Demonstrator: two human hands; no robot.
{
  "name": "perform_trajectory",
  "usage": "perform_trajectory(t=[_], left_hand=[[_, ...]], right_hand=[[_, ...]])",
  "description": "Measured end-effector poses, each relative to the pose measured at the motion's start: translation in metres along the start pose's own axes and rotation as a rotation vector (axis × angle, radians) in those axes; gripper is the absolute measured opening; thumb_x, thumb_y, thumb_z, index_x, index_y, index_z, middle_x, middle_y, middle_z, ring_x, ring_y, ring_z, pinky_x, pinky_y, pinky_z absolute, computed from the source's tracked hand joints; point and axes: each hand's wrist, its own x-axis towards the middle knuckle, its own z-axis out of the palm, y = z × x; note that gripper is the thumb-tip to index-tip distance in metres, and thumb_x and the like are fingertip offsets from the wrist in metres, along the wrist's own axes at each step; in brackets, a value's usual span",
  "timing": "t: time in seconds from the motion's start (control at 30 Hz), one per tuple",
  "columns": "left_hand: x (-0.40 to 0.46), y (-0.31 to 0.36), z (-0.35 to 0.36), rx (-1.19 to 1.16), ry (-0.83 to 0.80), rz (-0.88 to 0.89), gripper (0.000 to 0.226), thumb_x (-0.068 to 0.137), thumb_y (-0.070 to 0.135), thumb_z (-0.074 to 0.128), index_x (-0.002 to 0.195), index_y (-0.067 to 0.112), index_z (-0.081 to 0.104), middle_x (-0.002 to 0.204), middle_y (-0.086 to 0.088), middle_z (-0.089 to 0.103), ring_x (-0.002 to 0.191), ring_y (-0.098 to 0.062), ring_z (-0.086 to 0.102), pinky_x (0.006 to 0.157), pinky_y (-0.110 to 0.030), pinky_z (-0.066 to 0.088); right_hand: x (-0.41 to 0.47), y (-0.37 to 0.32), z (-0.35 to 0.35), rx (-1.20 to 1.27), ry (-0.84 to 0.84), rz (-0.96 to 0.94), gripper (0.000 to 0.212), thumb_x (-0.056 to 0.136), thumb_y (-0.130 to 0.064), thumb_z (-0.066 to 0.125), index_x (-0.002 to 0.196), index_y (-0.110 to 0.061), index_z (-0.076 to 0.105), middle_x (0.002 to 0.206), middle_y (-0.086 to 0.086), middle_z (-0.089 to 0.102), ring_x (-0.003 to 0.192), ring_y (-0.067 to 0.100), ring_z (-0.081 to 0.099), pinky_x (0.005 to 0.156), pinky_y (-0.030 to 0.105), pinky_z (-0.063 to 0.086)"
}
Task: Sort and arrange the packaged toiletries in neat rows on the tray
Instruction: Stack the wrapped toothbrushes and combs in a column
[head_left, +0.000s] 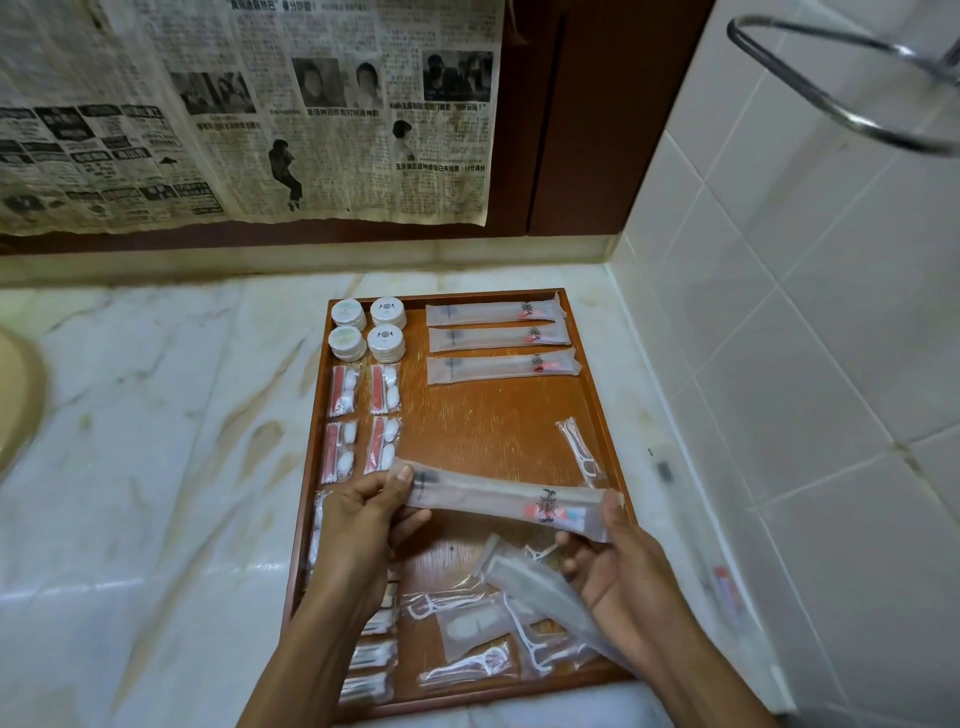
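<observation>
Now the left hand (358, 512) and right hand (618, 556) each pinch one end of a long, see-through toothbrush pack (498, 499) over the wooden tray (498, 415).

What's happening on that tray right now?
Both hands hold a toothbrush packet above the tray. Three packets already rowed. Floss picks loose below.

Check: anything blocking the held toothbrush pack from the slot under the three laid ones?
Nothing visible. The toothbrush pack, held by left hand and right hand, hangs over bare tray below the third laid pack. A floss pick packet lies near the right rim, possibly close.
</observation>
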Motion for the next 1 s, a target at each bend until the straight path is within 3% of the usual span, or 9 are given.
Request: perform_trajectory(t=[0.1, 0.2, 0.33, 0.47, 0.63, 0.77, 0.9, 1.0], left_hand=[[-0.002, 0.001, 0.006, -0.026, -0.016, 0.017, 0.017, 0.09, 0.01, 0.059, 0.086, 0.0, 0.072, 0.071, -0.007, 0.068, 0.061, -0.009, 0.063, 0.054, -0.016, 0.056], [-0.005, -0.001, 0.012, -0.034, -0.034, 0.034, 0.017, 0.09, 0.01, 0.059, 0.087, -0.002, 0.07, 0.069, -0.005, 0.067, 0.06, -0.008, 0.063, 0.052, -0.015, 0.055], [-0.004, -0.005, 0.012, -0.041, -0.048, 0.015, 0.02, 0.09, 0.012, 0.06, 0.093, -0.005, 0.069, 0.078, -0.01, 0.067, 0.065, -0.011, 0.064, 0.053, -0.016, 0.055], [-0.004, -0.006, 0.012, -0.049, -0.054, 0.009, 0.018, 0.086, 0.014, 0.063, 0.086, -0.001, 0.072, 0.075, -0.012, 0.068, 0.063, -0.012, 0.064, 0.051, -0.016, 0.054], [-0.004, -0.005, 0.014, -0.067, -0.042, -0.003, 0.016, 0.088, 0.011, 0.062, 0.087, -0.001, 0.071, 0.075, -0.01, 0.069, 0.064, -0.013, 0.065, 0.051, -0.017, 0.055], [-0.003, -0.003, 0.014, -0.057, -0.032, 0.003, 0.017, 0.087, 0.012, 0.063, 0.091, -0.003, 0.07, 0.076, -0.011, 0.069, 0.062, -0.013, 0.065, 0.05, -0.017, 0.055], [-0.001, 0.0, 0.01, 0.008, -0.016, 0.046, 0.017, 0.088, 0.011, 0.062, 0.093, -0.002, 0.07, 0.073, -0.008, 0.07, 0.061, -0.01, 0.066, 0.053, -0.018, 0.056], [0.001, 0.0, 0.007, 0.037, -0.017, 0.065, 0.017, 0.088, 0.009, 0.062, 0.094, -0.004, 0.07, 0.075, -0.009, 0.071, 0.063, -0.011, 0.066, 0.054, -0.018, 0.056]], right_hand=[[0.001, 0.014, 0.012, 0.1, -0.04, 0.001, 0.041, 0.065, -0.016, 0.082, 0.099, 0.002, 0.065, 0.086, 0.018, 0.065, 0.069, 0.02, 0.063, 0.056, 0.026, 0.055], [0.002, 0.02, 0.024, 0.12, 0.016, -0.007, 0.017, 0.068, 0.001, 0.073, 0.085, 0.002, 0.069, 0.081, 0.018, 0.066, 0.07, 0.021, 0.065, 0.06, 0.026, 0.057], [0.006, 0.018, 0.029, 0.077, 0.08, -0.036, 0.016, 0.065, 0.006, 0.071, 0.08, 0.002, 0.068, 0.075, 0.017, 0.066, 0.066, 0.021, 0.064, 0.054, 0.024, 0.055], [0.01, 0.018, 0.03, 0.061, 0.122, -0.04, 0.01, 0.064, 0.005, 0.072, 0.07, -0.003, 0.072, 0.072, 0.014, 0.066, 0.063, 0.017, 0.063, 0.051, 0.022, 0.051], [0.009, 0.02, 0.028, 0.099, 0.112, -0.048, 0.024, 0.068, 0.002, 0.072, 0.091, -0.001, 0.067, 0.077, 0.014, 0.067, 0.064, 0.016, 0.064, 0.051, 0.022, 0.051], [0.009, 0.019, 0.026, 0.055, 0.089, -0.099, 0.018, 0.071, -0.008, 0.072, 0.088, -0.005, 0.067, 0.081, 0.017, 0.067, 0.064, 0.02, 0.064, 0.05, 0.025, 0.051], [0.012, 0.014, 0.021, -0.01, 0.07, -0.092, 0.036, 0.075, -0.02, 0.072, 0.107, -0.007, 0.062, 0.086, 0.016, 0.067, 0.065, 0.022, 0.063, 0.05, 0.027, 0.049], [0.012, 0.01, 0.017, -0.064, 0.056, -0.081, 0.036, 0.073, -0.018, 0.073, 0.105, -0.006, 0.061, 0.081, 0.013, 0.067, 0.064, 0.021, 0.062, 0.048, 0.026, 0.048]])
